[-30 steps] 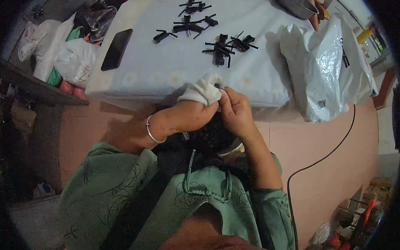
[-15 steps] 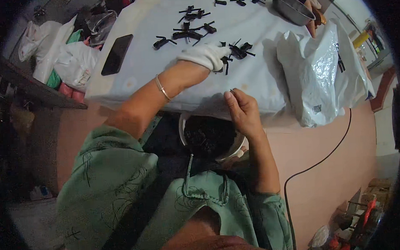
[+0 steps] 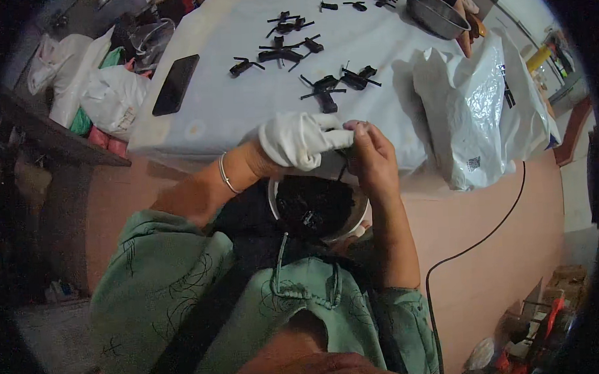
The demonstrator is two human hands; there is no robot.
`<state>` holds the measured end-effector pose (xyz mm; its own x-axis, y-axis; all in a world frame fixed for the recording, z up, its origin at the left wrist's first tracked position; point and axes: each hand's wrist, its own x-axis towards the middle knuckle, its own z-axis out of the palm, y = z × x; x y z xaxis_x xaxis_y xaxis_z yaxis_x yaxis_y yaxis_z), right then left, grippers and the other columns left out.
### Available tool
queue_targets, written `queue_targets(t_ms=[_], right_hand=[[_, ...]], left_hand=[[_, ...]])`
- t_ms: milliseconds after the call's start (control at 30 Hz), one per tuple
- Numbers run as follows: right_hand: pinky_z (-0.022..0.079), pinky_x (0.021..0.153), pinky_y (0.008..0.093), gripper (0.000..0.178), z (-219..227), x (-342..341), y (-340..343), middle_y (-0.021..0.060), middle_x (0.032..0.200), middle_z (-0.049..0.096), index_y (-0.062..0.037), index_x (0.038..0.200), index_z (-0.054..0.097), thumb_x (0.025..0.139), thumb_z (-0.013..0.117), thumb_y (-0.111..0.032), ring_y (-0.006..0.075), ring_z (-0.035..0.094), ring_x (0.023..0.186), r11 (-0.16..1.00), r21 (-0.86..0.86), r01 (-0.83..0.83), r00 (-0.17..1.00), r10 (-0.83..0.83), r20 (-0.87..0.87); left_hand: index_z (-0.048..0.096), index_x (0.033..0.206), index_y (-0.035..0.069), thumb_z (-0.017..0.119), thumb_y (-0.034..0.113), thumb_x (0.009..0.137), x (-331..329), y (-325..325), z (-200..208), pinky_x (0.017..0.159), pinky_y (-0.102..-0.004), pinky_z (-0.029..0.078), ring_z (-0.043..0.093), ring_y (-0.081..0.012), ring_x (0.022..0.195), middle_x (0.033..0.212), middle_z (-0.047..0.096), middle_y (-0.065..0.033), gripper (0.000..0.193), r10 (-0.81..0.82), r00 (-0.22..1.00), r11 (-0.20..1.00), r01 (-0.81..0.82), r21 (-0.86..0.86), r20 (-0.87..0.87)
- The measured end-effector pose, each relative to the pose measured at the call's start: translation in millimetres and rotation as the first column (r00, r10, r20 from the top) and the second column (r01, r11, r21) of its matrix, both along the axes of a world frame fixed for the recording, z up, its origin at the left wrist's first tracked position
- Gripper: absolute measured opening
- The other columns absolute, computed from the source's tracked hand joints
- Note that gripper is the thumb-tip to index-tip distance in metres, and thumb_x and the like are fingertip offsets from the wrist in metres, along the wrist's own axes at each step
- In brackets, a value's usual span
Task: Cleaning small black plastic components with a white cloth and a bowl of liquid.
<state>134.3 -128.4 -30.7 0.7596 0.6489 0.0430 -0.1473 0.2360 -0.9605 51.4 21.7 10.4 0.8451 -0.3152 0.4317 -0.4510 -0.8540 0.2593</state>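
Gloved left hand [image 3: 296,141] holds a black piece [image 3: 343,168] against the narrowly pinched right hand [image 3: 376,156], and should keep it steady.

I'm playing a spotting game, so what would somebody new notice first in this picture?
Probably the white-gloved left hand, meeting the bare right hand near the table's front edge. Next might come the big, shiny white plastic bag at the table's right side. Then the small black pieces, scattered over the pale tablecloth beyond the hands.
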Motion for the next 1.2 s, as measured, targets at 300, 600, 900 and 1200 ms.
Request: queue_targets(t_ms=[300, 600, 900, 1200], right_hand=[[0.037, 0.047, 0.0246, 0.012, -14.8, -4.7, 0.0, 0.0008, 0.058, 0.048, -0.0040, 0.081, 0.052, 0.087, 0.050, -0.015, 0.0099, 0.043, 0.049, 0.945, 0.019, 0.328, 0.744, -0.270, 0.611], [0.045, 0.052, 0.0326, 0.011, 3.9, -24.1, -5.5, 0.0151, 0.070, 0.057, -0.0033, 0.087, 0.054, 0.078, 0.059, -0.008, 0.0280, 0.058, 0.058, 0.999, -0.020, 0.040, 0.532, -0.005, 0.847], [0.034, 0.056, 0.0186, 0.010, -3.5, -21.4, 0.7, -0.0036, 0.070, 0.043, -0.0044, 0.085, 0.047, 0.083, 0.057, -0.006, 0.0038, 0.039, 0.064, 0.994, -0.002, 0.111, 0.924, -0.102, 0.368], [0.036, 0.051, 0.0259, 0.027, -5.8, -27.0, 2.9, 0.0057, 0.057, 0.041, 0.0011, 0.074, 0.048, 0.090, 0.046, -0.020, 0.0087, 0.036, 0.058, 0.986, -0.165, 0.021, 0.876, 0.062, 0.479]], left_hand=[[0.048, 0.105, 0.004, 0.049, 0.009, 0.084, -27.7, -21.6, -24.3, 0.059, -0.0272, 0.046, 0.057, -0.0182, 0.061, 0.086, 0.058, -0.0064, 0.022, 0.131, 0.966, 0.634, -0.256, -0.730, -0.225], [0.047, 0.107, 0.003, 0.053, 0.009, 0.083, -20.4, -24.6, -30.2, 0.056, -0.0210, 0.044, 0.052, -0.0079, 0.071, 0.085, 0.055, -0.0014, 0.025, 0.028, 0.976, 0.463, -0.205, -0.862, -0.217], [0.050, 0.104, 0.002, 0.055, 0.010, 0.078, -29.8, -30.8, -11.3, 0.055, -0.0240, 0.044, 0.052, -0.0095, 0.061, 0.076, 0.055, -0.0037, 0.027, -0.022, 0.855, 0.627, -0.392, -0.673, -0.518], [0.049, 0.103, 0.001, 0.053, 0.008, 0.081, -27.4, -28.2, -28.0, 0.052, -0.0243, 0.043, 0.050, -0.0081, 0.061, 0.077, 0.054, -0.0026, 0.024, 0.226, 0.944, 0.706, -0.330, -0.627, -0.242]])
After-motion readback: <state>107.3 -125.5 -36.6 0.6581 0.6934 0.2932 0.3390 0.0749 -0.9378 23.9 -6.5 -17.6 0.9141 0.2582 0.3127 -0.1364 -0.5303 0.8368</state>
